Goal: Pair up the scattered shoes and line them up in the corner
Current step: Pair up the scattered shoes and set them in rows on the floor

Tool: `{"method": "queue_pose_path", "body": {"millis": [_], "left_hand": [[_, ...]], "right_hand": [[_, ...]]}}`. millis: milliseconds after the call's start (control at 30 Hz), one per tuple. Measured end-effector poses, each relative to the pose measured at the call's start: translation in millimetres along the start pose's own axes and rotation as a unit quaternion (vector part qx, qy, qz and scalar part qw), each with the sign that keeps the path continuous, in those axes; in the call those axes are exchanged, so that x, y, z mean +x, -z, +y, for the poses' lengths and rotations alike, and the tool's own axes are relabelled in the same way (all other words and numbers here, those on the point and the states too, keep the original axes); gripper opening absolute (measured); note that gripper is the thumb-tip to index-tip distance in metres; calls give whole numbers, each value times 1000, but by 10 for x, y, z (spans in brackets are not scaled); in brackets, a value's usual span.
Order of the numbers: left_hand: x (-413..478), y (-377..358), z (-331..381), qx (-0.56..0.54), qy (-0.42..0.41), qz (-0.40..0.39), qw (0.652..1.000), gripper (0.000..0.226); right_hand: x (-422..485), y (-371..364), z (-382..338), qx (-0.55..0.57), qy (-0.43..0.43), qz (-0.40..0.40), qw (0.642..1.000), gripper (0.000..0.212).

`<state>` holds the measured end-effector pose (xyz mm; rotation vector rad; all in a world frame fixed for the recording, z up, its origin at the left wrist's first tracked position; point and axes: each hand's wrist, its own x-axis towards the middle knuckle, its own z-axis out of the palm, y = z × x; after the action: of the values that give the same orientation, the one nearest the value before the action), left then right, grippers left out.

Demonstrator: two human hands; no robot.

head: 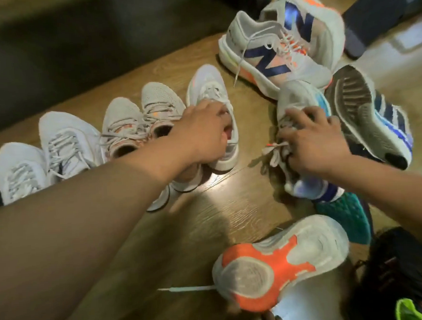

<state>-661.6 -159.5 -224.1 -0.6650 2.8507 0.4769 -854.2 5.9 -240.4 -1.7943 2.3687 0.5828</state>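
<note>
Along the dark wall stands a row of pale shoes: a white pair (pixel 46 153), then a grey pair with orange lining (pixel 139 122). At the row's right end my left hand (pixel 201 133) grips the collar of a white sneaker (pixel 209 94) that stands upright on the floor. My right hand (pixel 314 142) is closed on the laces and tongue of a grey sneaker with a blue heel (pixel 297 101), which lies to the right of the row. A gap of bare floor separates the two held shoes.
A loose heap fills the right side: two white sneakers with navy N logos (pixel 273 58), a sole-up dark shoe with blue stripes (pixel 369 117), a teal shoe (pixel 347 216), a sole-up orange-and-white shoe (pixel 278 259), and a black shoe (pixel 391 270). Wooden floor (pixel 223 220) lies between.
</note>
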Motion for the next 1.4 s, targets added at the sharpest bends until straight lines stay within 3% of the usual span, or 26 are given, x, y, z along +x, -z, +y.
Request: {"method": "queue_pose_path", "body": {"millis": [100,200,233,300,367,400,467,600,700,767,833,867,900,967,1000,1033,1067,1133,1200,1233,1300,1400], "left_hand": [[46,-30,-18,-20,16,-27,999,37],[78,-39,-30,-33,49,-31,998,41],[90,-44,-26,-19,49,-44,998,49],[94,-45,18,25,40,-72,996,66],[91,-75,58,70,27,-68,995,67],[85,-74,73,85,27,-61,994,61],[52,-68,100,94,33,-40,994,48],[-29,12,175,110,19,-9,994,41],[-86,80,192,112,36,-17,993,41],[-87,62,194,100,28,-19,994,42],[-44,12,218,111,12,-16,994,43],[-13,-19,249,117,12,-12,993,44],[20,-54,280,115,21,-8,993,45],[54,-105,314,85,64,-5,994,43],[53,-129,323,63,84,-4,994,42],[50,-155,326,47,99,3,994,41],[41,-175,323,41,109,12,993,41],[22,-222,336,57,121,23,991,44],[23,-266,362,70,128,34,989,45],[26,-277,377,73,131,39,988,45],[24,-293,397,78,131,46,987,47],[-6,-286,366,76,129,45,988,47]], "right_hand": [[30,-44,647,9,-59,-33,998,56],[-10,103,765,-12,-146,-19,989,59],[-109,170,625,14,-124,3,992,64],[-515,287,80,142,6,1,990,67],[-1011,265,-615,255,134,-125,950,71],[-1184,211,-880,240,178,-191,935,78],[-1232,65,-1096,149,227,-238,933,92],[-765,48,-773,90,142,-258,951,82],[-482,30,-268,210,21,-316,925,70],[-276,95,45,314,-72,-276,906,64],[4,258,234,366,-162,-138,906,62],[162,370,261,403,-171,-78,896,64],[332,489,245,483,-179,-52,855,65],[635,780,150,665,-169,-52,726,64],[719,855,106,691,-155,-27,706,68],[749,856,76,652,-145,3,744,72],[747,743,70,573,-140,13,807,77],[651,405,40,369,-163,-18,915,89],[588,142,23,282,-165,-26,945,93],[616,101,24,291,-169,-14,942,95],[672,79,106,390,-209,-27,896,104],[605,63,271,563,-258,-110,777,121]]}}
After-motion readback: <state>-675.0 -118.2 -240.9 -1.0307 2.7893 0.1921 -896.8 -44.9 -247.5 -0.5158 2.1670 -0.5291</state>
